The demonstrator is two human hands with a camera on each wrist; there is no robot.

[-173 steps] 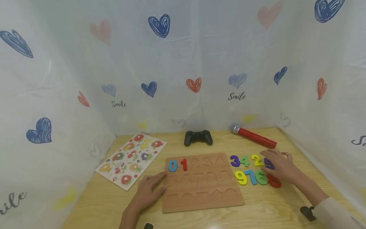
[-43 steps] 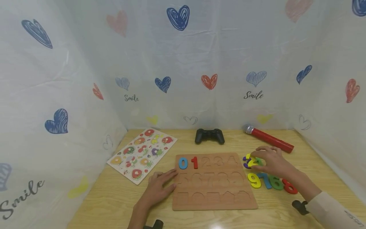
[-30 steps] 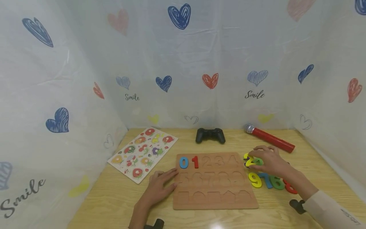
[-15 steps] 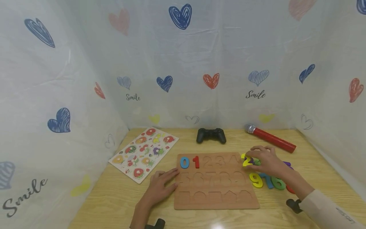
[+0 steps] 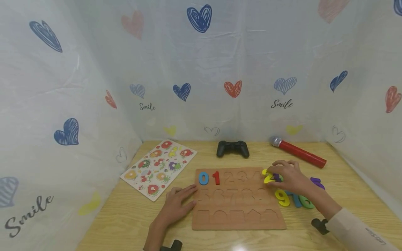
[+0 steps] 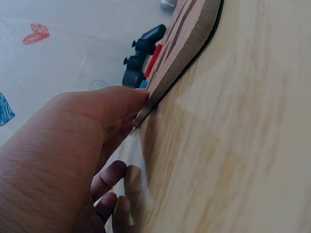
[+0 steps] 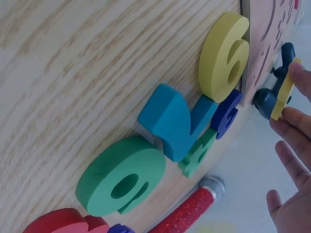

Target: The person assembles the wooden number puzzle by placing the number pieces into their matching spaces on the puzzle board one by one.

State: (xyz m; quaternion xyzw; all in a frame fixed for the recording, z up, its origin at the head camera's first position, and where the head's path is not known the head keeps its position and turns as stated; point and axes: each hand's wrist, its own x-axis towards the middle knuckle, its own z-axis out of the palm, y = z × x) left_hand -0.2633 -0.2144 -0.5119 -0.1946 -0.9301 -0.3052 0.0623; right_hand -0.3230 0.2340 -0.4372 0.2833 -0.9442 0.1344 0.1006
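Note:
Between thumb and fingertips, my right hand (image 5: 290,177) pinches a yellow number 2 (image 5: 268,177), raised over the upper right corner of a wooden number board (image 5: 238,205). The same piece (image 7: 281,103) shows edge-on in the right wrist view. A blue 0 (image 5: 203,178) and a red 1 (image 5: 216,178) sit in the first recesses of the board's top row. The other recesses hold no pieces. My left hand (image 5: 177,205) rests at the board's left edge, fingers extended and fingertips right at the rim (image 6: 170,73).
Right of the board lie a yellow 9 (image 5: 282,198), blue 7 (image 7: 177,121), green 6 (image 7: 121,177), purple 3 (image 7: 227,114), green 4 (image 7: 198,153), purple 5 (image 5: 318,182) and a red piece (image 7: 65,222). Behind are a game controller (image 5: 232,149), red microphone (image 5: 301,153) and fruit puzzle (image 5: 158,169).
My right hand has picked up the yellow 2 from among the loose numbers and carried it left to the board's corner. The left hand stays at the board's edge. The head view has shifted slightly.

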